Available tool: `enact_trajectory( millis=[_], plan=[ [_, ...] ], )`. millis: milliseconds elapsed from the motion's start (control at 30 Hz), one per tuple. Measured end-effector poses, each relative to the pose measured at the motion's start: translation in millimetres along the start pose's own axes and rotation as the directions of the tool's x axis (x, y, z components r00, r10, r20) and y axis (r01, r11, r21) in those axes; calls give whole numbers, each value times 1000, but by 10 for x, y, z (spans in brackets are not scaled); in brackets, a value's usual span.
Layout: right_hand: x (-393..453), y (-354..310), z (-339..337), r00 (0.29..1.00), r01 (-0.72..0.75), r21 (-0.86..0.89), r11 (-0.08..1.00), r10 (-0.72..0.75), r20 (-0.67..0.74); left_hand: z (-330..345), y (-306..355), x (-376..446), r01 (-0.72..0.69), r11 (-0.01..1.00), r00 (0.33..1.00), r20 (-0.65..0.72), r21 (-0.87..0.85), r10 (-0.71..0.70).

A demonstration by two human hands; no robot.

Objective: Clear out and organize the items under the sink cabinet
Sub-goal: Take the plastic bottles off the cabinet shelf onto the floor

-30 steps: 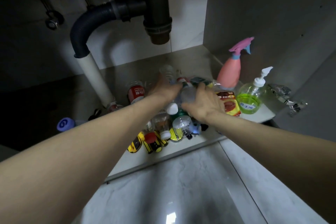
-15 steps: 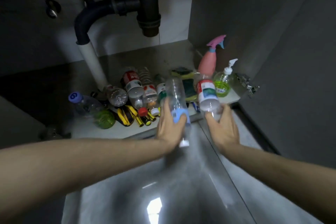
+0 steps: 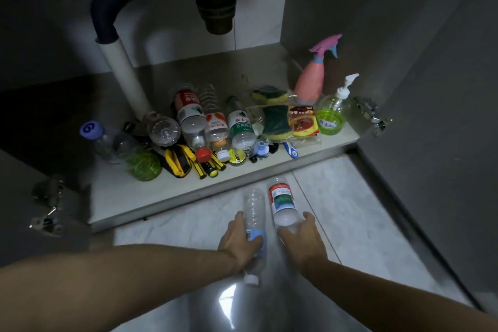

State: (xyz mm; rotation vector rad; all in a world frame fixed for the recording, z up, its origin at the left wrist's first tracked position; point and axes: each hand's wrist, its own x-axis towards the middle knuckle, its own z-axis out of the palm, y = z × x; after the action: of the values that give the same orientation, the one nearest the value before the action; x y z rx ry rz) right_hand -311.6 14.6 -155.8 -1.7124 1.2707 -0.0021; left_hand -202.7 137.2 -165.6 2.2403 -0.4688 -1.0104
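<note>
- Risk 1: both bottles are empty, smooth and round. Set down on their sides on the tiled floor (image 3: 350, 210), they would likely roll away; the glossy tile offers little hold.
- Risk 2: the left hand (image 3: 238, 240) holds the clear bottle with the blue label (image 3: 253, 213) low, near its cap end, so the long body sticks out toward 12 o'clock. It could tip or swing and knock the red-and-green-labelled bottle (image 3: 283, 202) just beside it.
- Risk 3: the pile on the cabinet floor (image 3: 121, 191) is loose. Lying bottles crowd over the yellow-handled tools (image 3: 180, 160); pulling one out may send its neighbours rolling over the front edge.
- Left fingers: wrapped round the blue label band, closed on the bottle.
- Right hand (image 3: 301, 240): fingers and thumb curled round the clear lower end of the labelled bottle, gripping it.
- Location: both held bottles are outside the cabinet, over the tile at 6 o'clock from the pile. Whether they touch the floor, cannot tell.
- Pink spray bottle (image 3: 310, 81) and green soap pump bottle (image 3: 330, 116) stand upright at 2 o'clock.
</note>
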Motion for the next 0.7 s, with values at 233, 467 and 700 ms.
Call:
enact_trajectory(
  millis=[233,467,700],
  plan=[
    [328,211,145,987,-113,-144,983,127,94,27,-126,327,13,997,1000,19,80,-14],
    [351,-108,-54,992,70,-89,994,-79,-102,-126,68,240,-32,996,997,-65,85,38],
    [273,-1379,38,827,544,-93,834,-551,-110,-612,295,-260,-361,899,838,-509,-247,197]
  ],
)
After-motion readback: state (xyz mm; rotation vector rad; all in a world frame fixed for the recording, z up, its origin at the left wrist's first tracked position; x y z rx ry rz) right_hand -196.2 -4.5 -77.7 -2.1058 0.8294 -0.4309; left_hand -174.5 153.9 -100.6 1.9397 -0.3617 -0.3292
